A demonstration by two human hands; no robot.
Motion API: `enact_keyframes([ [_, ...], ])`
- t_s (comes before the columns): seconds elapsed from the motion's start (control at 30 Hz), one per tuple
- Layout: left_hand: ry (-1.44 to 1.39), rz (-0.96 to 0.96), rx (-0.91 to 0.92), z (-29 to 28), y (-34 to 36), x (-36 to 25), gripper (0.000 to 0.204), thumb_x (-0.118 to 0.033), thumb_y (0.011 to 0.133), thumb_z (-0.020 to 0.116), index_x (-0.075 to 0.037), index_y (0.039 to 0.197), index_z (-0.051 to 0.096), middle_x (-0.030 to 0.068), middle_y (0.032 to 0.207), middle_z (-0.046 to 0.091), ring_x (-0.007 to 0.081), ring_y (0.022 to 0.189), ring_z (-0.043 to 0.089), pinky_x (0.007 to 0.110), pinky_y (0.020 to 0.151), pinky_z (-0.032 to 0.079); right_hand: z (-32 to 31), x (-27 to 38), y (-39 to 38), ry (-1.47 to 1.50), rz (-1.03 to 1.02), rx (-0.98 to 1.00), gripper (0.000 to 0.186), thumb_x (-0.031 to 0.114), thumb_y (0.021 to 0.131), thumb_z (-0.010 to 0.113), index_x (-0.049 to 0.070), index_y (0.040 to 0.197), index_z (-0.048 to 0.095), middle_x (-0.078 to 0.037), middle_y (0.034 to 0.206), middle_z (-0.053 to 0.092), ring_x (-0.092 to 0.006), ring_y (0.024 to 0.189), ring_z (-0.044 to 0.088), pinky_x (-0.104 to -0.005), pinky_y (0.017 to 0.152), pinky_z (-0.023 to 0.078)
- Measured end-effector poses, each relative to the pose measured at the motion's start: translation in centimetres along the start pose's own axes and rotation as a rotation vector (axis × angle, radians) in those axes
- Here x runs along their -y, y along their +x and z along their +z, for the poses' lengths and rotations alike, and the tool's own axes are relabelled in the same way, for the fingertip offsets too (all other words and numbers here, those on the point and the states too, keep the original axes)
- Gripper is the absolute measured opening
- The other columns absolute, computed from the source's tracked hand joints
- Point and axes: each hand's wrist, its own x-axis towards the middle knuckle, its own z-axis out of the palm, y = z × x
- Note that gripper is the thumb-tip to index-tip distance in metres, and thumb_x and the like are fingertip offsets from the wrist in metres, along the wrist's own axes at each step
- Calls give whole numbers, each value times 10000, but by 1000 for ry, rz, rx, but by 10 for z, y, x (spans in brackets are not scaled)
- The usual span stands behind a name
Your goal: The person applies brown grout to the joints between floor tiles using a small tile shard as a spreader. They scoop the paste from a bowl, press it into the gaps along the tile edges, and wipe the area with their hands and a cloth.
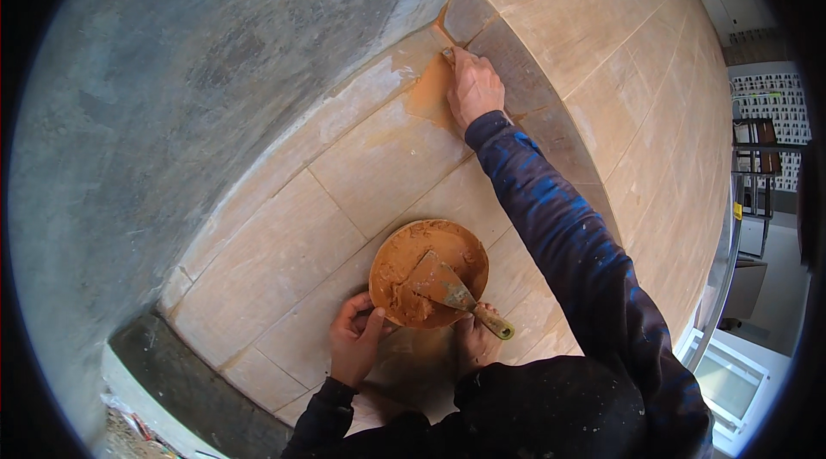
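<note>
My left hand (pixel 357 343) grips the rim of a round bowl (pixel 385 254) at its lower left, thumb on the edge and fingers curled. Wet orange-brown paste (pixel 422 240) fills the bowl. A putty knife (pixel 442 281) lies in it, blade smeared, its worn greenish handle sticking out over the rim at the lower right. Farther off, my right hand (pixel 476 89) is closed and pressed low against the tiles by the corner. Something small and greyish shows at its fingertips; my fingers hide the rest. Beside that hand spreads an orange smear (pixel 430 96).
Beige tiles (pixel 335 209) run beneath the bowl. A grey wall (pixel 215 72) rises at left. Darker tiles (pixel 516 72) form a strip before more beige tiling at right. What looks like my bare foot (pixel 476 345) is beside the bowl. Metal racks (pixel 757 166) stand far right.
</note>
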Motion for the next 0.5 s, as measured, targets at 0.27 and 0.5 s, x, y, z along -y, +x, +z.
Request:
enact_keyframes([
  [0.27, 22, 11, -4, 4, 3, 1, 325, -87, 1033, 641, 26, 1327, 559, 121, 1272, 657, 154, 1025, 705, 290, 799, 625, 1, 90, -61, 113, -238, -61, 226, 63, 899, 584, -2, 1109, 637, -167, 1075, 718, -313, 993, 680, -390, 769, 600],
  [0.5, 86, 37, -24, -2, 4, 0, 322, -88, 1026, 654, 30, 1316, 579, 129, 1238, 668, 152, 994, 709, 293, 792, 628, -49, 120, -109, 682, 15, 510, 320, 67, 869, 679, -27, 1175, 657, -229, 1008, 727, -348, 937, 703, -446, 759, 582],
])
